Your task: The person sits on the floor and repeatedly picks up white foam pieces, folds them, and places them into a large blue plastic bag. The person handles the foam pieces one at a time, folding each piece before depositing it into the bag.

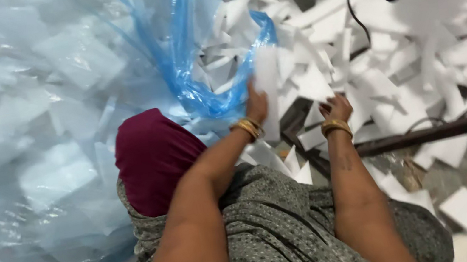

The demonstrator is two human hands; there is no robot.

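Both blurred: left hand (256, 105) grips a foam strip (267, 84); right hand (336, 108) looks loosely curled, empty.

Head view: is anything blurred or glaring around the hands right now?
Head view: the foam strip at the left hand is smeared by motion; the right hand is slightly soft; the blue bag shows a mild sheen, no harsh glare; lighting is even, shadows faint.

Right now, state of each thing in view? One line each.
Blue plastic bag: stuffed with white foam offcuts, mouth open toward the hands.
Left hand: gripping a tall white foam piece, motion-blurred, at the bag mouth.
Right hand: fingers curled, over loose foam scraps; grip cannot be told.
Foam scraps: scattered loose across the floor.
Dark bar: lying flat among the scraps.
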